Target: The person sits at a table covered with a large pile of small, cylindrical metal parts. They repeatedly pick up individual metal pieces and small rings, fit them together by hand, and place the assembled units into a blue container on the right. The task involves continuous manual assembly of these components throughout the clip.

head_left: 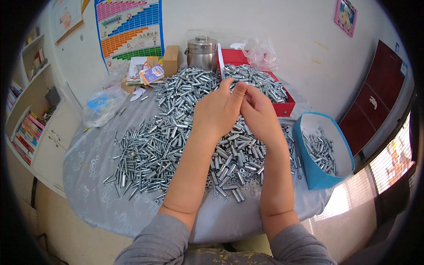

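Fingertips of both hands are meeting just above the heap, and I am pinching them together over something too small to make out from here. I am curling my left hand (pixel 217 111) with the thumb pressing up against the fingers of my right hand (pixel 260 115), so the two hands are touching; whether a piece is actually sitting between them I cannot tell, since my own knuckles are hiding the spot.

Under my wrists, the big pile of silvery metal sleeves (pixel 176 137) is spreading across most of the round table (pixel 88 176), which is wearing a grey patterned cloth. Both forearms are crossing over the near edge of that pile.

To my right, a blue paper box (pixel 316 176) is standing at the table's edge, holding a smaller batch of the same metal pieces. Behind my hands, a red tray (pixel 282 107) is lying partly buried under more sleeves. Farther back, a steel lidded pot (pixel 202 52) is standing by the wall, beside a small cardboard box (pixel 171 59). On my left, a clear plastic bag (pixel 102 106) is resting on the cloth, well apart from the heap.
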A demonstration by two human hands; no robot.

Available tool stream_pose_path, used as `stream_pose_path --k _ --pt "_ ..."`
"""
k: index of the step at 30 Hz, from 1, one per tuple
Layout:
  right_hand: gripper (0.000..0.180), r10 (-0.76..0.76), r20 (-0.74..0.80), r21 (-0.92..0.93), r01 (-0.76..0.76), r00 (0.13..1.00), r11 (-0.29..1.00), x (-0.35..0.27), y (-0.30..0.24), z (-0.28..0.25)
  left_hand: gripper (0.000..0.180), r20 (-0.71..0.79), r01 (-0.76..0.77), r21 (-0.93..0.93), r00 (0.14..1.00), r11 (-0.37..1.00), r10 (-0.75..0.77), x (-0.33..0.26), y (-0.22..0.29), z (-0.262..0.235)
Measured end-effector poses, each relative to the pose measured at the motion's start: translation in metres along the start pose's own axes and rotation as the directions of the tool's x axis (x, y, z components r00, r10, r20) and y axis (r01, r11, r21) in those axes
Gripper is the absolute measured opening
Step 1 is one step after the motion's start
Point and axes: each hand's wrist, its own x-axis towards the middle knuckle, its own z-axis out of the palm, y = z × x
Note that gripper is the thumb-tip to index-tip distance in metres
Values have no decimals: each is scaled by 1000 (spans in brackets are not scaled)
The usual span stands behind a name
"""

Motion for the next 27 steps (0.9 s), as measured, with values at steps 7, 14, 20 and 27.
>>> stream_pose_path --k 7,14,20,27 --pt "24 168 -23 -44 -169 985 985 5 -3 -1 78 31 -79 -49 996 996 81 1 -4 0" --pt "55 182 -174 -412 -239 968 879 5 -6 6 74 -26 -105 61 994 993 107 1 -7 -1" --pt "42 69 -289 119 -35 955 992 7 -9 10 84 -160 -133 -169 981 977 106 19 -12 -40" --pt "29 -103 689 -287 400 717 870 -43 50 85 88 -133 9 -538 986 843 -96 25 32 -81"
